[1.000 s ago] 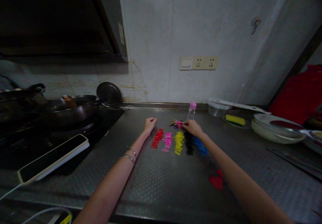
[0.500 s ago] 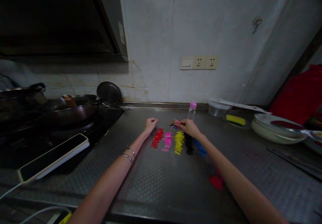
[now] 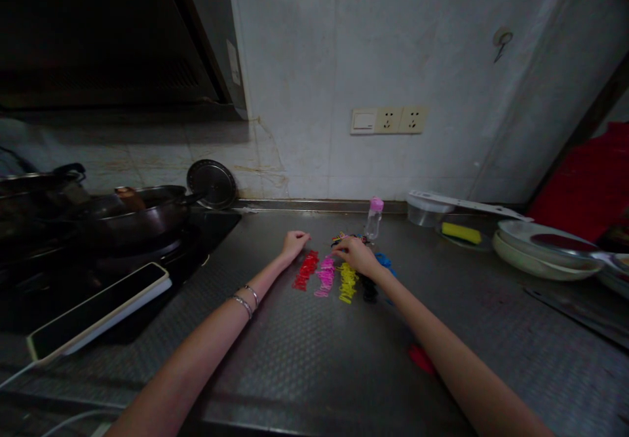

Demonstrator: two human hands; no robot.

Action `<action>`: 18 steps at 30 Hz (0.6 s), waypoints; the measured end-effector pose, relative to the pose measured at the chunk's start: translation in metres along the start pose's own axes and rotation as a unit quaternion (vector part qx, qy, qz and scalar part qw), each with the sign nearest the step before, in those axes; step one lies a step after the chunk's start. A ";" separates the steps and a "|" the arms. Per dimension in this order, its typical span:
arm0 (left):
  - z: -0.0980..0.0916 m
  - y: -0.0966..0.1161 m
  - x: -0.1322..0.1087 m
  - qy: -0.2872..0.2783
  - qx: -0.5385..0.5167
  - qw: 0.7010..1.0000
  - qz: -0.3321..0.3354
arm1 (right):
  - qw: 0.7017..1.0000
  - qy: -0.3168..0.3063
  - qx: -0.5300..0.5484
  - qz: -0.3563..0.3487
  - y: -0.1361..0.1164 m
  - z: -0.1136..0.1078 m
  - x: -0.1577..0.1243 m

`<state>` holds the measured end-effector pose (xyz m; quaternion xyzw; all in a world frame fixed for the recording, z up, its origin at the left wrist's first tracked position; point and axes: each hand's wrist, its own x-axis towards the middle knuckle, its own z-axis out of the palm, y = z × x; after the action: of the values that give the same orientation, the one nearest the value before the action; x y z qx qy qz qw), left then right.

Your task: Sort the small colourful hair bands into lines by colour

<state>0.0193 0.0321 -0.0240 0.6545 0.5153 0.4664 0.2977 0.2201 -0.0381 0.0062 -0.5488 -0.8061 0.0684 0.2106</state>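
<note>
Small rubber bands lie sorted by colour in short columns: red bands (image 3: 306,270), pink bands (image 3: 325,276), yellow bands (image 3: 348,284), black bands (image 3: 369,290) and blue bands (image 3: 384,261). My right hand (image 3: 358,255) pinches a small rubber band at the top of the pink column; its colour is hard to tell. Just behind that hand is a mixed pile of coloured bands (image 3: 340,236), partly covered. My left hand (image 3: 295,246) rests on the counter above the red column, fingers pressed together; whatever they hold is too small to make out.
A clear bottle with a pink cap (image 3: 374,217) stands behind the pile. At left are a phone (image 3: 98,312), the stove and a pan (image 3: 137,217). To the right sit a yellow sponge (image 3: 460,232) and stacked bowls (image 3: 545,253). A red item (image 3: 421,358) lies near my right forearm.
My right hand has moved from the mixed pile left and toward me, to the top of the pink column. The pile and the blue bands show more now. My left hand stays put.
</note>
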 end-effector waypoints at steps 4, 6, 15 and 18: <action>0.005 0.009 0.010 -0.061 0.081 0.995 0.026 | 1.000 0.021 -0.007 -0.005 0.000 -0.004 -0.003; 0.011 0.016 0.015 -0.101 0.134 0.984 0.066 | 0.999 0.046 -0.010 0.024 0.005 -0.008 -0.005; 0.044 0.037 0.015 -0.170 0.273 0.940 0.117 | 0.989 0.091 0.006 0.118 0.033 -0.023 -0.010; 0.050 0.038 0.011 -0.149 0.264 0.947 0.103 | 0.985 0.103 0.005 0.136 0.039 -0.025 -0.012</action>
<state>0.0806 0.0363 -0.0065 0.8214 0.4990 0.2391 0.1382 0.2679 -0.0366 0.0127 -0.6564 -0.6975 0.0435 0.2841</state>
